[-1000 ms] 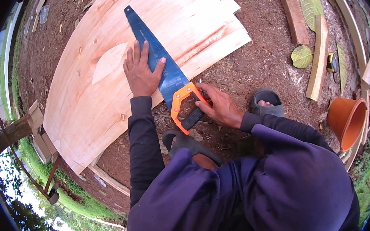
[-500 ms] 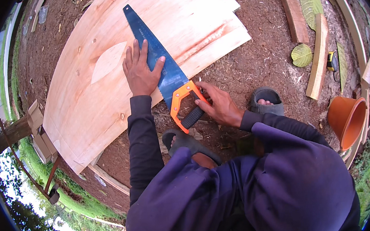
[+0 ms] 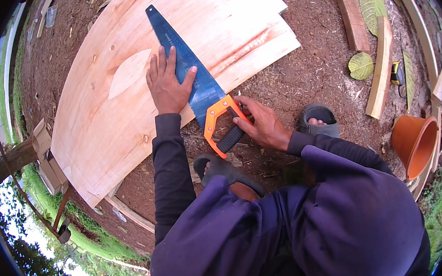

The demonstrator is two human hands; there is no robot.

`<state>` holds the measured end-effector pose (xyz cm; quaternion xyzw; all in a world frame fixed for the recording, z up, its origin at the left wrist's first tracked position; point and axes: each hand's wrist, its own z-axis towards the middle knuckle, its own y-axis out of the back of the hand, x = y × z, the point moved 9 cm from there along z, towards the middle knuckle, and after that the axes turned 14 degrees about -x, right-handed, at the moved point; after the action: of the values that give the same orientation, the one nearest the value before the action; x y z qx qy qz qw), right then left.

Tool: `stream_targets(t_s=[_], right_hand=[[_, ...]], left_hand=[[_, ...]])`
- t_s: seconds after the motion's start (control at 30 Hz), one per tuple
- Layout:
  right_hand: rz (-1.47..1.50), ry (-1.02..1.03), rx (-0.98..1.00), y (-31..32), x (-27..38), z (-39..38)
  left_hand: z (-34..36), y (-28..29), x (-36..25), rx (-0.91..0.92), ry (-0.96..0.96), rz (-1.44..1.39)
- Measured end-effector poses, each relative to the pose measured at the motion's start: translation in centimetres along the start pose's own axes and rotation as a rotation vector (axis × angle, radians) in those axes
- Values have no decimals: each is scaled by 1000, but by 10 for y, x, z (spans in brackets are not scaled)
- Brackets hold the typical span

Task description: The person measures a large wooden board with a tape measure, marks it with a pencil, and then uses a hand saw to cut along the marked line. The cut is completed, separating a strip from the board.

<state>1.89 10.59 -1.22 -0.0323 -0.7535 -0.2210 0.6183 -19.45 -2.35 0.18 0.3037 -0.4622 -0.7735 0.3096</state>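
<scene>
Reddish-brown soil [image 3: 279,80] is spreading outdoors beneath a pale plywood sheet [image 3: 99,127], its face showing knots and a pointed oval patch [image 3: 129,75]. Handsaw [image 3: 205,81]: blue blade lying diagonally across the sheet, narrow tip pointing away from you, orange handle [image 3: 214,118] with black grip [image 3: 230,139] jutting past the sheet's near edge. Your left hand [image 3: 169,90] is resting palm down at the blade's toothed edge, fingers slightly apart, thumb lying out on the blue metal. Your right hand [image 3: 266,129] is holding the handle's right side, thumb on top, fingers clamping there, partly hidden. You are wearing grey sandals [image 3: 318,121]. Off to your right, a brown timber offcut [image 3: 349,13] and a paler one [image 3: 381,71] are lying among large leaves [image 3: 360,66]; a tape measure [image 3: 395,74] is lying just beside the paler piece, an orange bucket [image 3: 410,142] sitting nearer you.
</scene>
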Motion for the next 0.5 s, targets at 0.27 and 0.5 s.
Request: stream_targets(t_s=[0.27, 0.5], right_hand=[[8, -1, 1, -1, -3, 0], [13, -6, 1, -2, -4, 2]], left_hand=[[1, -1, 0, 2, 3, 3], [0, -1, 1, -5, 2, 0]])
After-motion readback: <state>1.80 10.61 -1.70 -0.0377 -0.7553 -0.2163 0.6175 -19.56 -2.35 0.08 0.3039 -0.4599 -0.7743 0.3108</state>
